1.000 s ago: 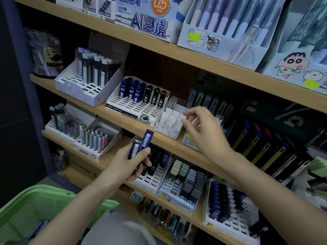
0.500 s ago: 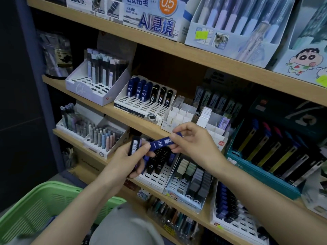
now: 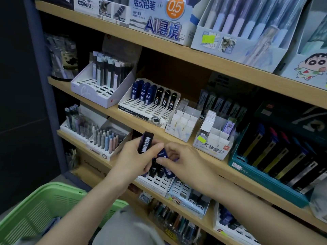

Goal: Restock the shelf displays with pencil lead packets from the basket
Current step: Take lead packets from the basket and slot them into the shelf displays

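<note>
1. Left hand (image 3: 134, 161) grips dark lead packets (image 3: 146, 143); right hand (image 3: 185, 161) pinches a blue packet (image 3: 162, 154).
2. Just beneath, a white slotted tray (image 3: 155, 183) holds black HB packets (image 3: 153, 171).
3. Green basket (image 3: 35, 206) sits near left.

slotted plastic basket (image 3: 44, 206), wood-look shelf (image 3: 221, 61)

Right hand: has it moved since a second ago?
Yes. The right hand has dropped from the white divider box to below that shelf, pinching a blue packet beside the left hand.
</note>
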